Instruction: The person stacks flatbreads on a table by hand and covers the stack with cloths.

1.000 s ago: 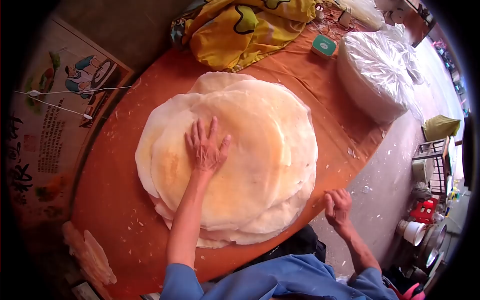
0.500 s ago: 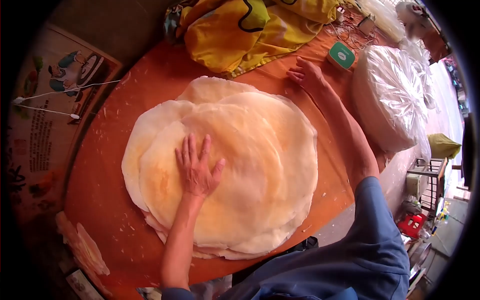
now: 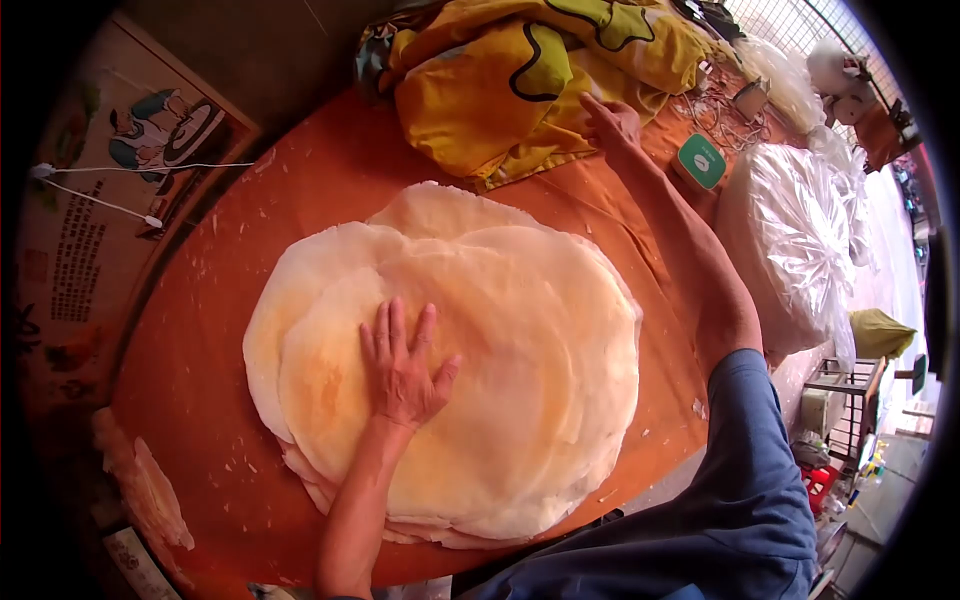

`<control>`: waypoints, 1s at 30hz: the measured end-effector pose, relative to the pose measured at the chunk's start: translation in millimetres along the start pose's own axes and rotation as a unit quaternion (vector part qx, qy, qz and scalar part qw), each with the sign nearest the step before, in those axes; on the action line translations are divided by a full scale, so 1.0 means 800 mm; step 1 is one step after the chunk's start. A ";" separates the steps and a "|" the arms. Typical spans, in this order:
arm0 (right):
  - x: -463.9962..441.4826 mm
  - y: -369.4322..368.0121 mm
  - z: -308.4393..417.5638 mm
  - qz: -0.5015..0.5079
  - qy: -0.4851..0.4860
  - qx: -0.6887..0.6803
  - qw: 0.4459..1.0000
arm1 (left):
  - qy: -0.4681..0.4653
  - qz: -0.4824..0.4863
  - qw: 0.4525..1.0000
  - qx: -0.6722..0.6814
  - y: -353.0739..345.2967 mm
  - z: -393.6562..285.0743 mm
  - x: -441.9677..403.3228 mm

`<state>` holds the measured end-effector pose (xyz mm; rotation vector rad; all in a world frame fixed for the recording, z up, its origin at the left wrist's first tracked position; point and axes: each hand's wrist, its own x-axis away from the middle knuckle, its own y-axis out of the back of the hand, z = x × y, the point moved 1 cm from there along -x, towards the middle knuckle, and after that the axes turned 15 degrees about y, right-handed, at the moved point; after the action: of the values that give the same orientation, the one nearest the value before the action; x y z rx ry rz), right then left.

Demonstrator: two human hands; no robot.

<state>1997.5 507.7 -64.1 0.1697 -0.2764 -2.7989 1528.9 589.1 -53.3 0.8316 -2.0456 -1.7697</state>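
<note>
A stack of large, thin, round pancakes, pale with golden patches, lies on the orange-covered table. My left hand rests flat on the top pancake, left of the stack's middle, with its fingers spread. Stretched out beyond the stack, my right hand is at the lower right edge of a crumpled yellow cloth. Its index finger points out and the others are slightly bent, with nothing seen in them. I cannot tell whether it touches the cloth.
To the right are a green-topped box and a big, tied clear plastic bag. Tangled cords lie at the back. Broken pancake pieces sit at the left edge, and a printed board stands beyond it.
My right hand has moved away from me, from bare tabletop beside the green-topped box to the yellow cloth. The left hand stays flat on the pancakes. The view has shifted slightly.
</note>
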 end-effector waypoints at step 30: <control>-0.048 0.054 0.048 0.102 0.373 0.374 0.843 | 0.006 0.029 0.999 -0.013 0.003 0.005 0.008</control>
<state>2041.1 486.9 -14.8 1.2681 -1.0724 -2.0475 1521.5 588.5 -52.2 0.7670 -2.0137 -1.7516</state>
